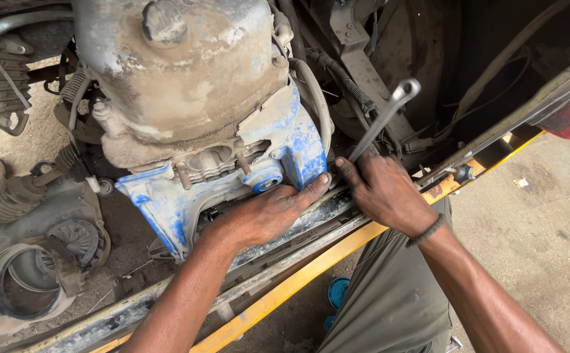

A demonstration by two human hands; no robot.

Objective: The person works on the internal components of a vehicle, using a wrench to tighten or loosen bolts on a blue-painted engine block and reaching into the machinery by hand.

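— Since only the head camera looks down here, start with the hands: why is the left hand point(268, 212) flat like that?

— It seems to brace. Its palm lies on the blue bracket point(187, 202) under the dusty engine housing point(187, 72), fingers spread and gripping nothing, thumb reaching toward the right hand, likely steadying the part while the other hand works.

— And the right hand point(383, 193)?

— Its fingers are curled tight round the lower end of a ring spanner point(383, 121), which slants up and to the right, its ring end free in the air. The working end is hidden behind the knuckles, down by the bracket's right edge, so I cannot tell what it sits on.

— Counts?

— Two hands, one spanner, one blue bracket, two studs point(181, 175) poking out of the housing just above it. One dark band on the right wrist. One yellow frame rail point(311, 268) runs slantwise beneath both forearms, and one round grey cover point(26, 287) lies on the dirt floor to the left.
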